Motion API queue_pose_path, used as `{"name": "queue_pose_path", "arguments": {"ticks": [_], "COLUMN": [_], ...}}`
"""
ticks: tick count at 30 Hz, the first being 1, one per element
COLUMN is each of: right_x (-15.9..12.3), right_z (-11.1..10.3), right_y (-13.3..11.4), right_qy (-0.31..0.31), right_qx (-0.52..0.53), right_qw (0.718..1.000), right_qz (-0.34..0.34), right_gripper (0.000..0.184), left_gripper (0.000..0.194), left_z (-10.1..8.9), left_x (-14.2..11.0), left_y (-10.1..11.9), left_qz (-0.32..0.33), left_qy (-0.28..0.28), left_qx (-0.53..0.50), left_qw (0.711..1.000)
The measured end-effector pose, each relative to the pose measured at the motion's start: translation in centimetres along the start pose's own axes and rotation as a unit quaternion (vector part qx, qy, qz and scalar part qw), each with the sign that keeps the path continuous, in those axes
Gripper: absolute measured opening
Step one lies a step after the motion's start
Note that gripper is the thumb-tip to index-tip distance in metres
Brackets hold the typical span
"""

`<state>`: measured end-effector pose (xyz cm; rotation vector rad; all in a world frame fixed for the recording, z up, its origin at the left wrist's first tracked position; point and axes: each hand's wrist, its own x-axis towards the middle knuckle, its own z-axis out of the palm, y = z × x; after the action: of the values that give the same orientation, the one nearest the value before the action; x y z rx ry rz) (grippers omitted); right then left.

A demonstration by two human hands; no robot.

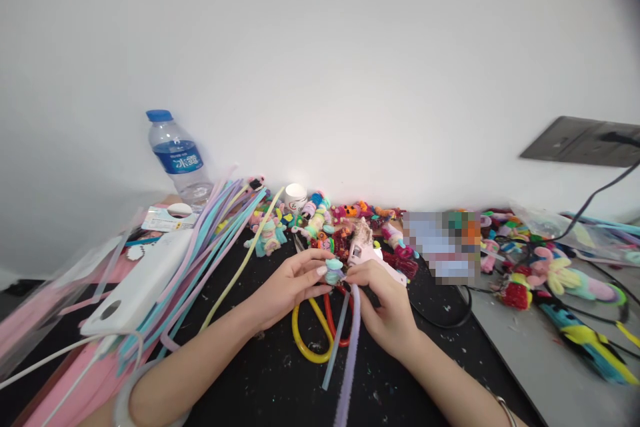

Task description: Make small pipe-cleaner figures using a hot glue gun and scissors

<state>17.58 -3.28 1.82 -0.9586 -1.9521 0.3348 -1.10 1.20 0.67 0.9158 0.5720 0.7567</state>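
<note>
My left hand [295,281] pinches a small mint-green piece of coiled pipe cleaner [334,269] between thumb and fingers. Close against it, my right hand [383,300] grips a lilac pipe cleaner [349,360] whose long tail hangs toward the front edge. Whether the lilac end touches the mint piece is hard to make out. Under both hands lie scissors with one yellow and one red handle loop [314,355]. A translucent glue stick [336,341] rests across them. Just behind my right hand sits a pale pink glue gun [367,252], partly covered by it.
Loose pastel pipe cleaners [220,240] lie at left over a white power strip [140,280]. A water bottle [179,159] leans on the wall. Several fuzzy figures [270,237] and a paper cup [295,197] line the back. A black cable [450,325] curves at right.
</note>
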Motion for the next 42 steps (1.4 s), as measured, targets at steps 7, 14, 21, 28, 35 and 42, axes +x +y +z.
{"name": "queue_pose_path", "arguments": {"ticks": [7, 14, 21, 28, 35, 42], "right_x": [-0.1, -0.4, -0.3, -0.2, -0.2, -0.3], "right_z": [0.0, 0.1, 0.0, -0.1, 0.1, 0.5], "right_y": [-0.1, -0.3, -0.5, -0.5, -0.7, -0.7], "right_qy": [-0.004, 0.055, 0.070, 0.049, 0.016, 0.000], "right_qx": [0.012, 0.006, -0.043, -0.026, 0.011, 0.045], "right_qw": [1.000, 0.998, 0.993, 0.996, 0.996, 0.995], "right_qz": [0.002, 0.033, 0.088, 0.072, 0.083, 0.088], "right_gripper": [0.019, 0.020, 0.009, 0.007, 0.011, 0.013], "left_gripper": [0.020, 0.020, 0.023, 0.021, 0.016, 0.015], "left_z": [-0.3, -0.2, -0.2, -0.2, -0.2, -0.1], "left_x": [0.0, 0.0, -0.4, -0.8, -1.0, -1.4], "left_y": [-0.1, -0.1, 0.1, 0.3, 0.2, 0.3], "left_qz": [-0.016, -0.033, -0.052, -0.079, -0.100, -0.124], "left_qy": [-0.005, -0.020, -0.020, -0.086, -0.127, -0.156], "left_qx": [-0.025, -0.061, -0.089, -0.129, -0.114, -0.094], "left_qw": [1.000, 0.997, 0.994, 0.985, 0.980, 0.975]}}
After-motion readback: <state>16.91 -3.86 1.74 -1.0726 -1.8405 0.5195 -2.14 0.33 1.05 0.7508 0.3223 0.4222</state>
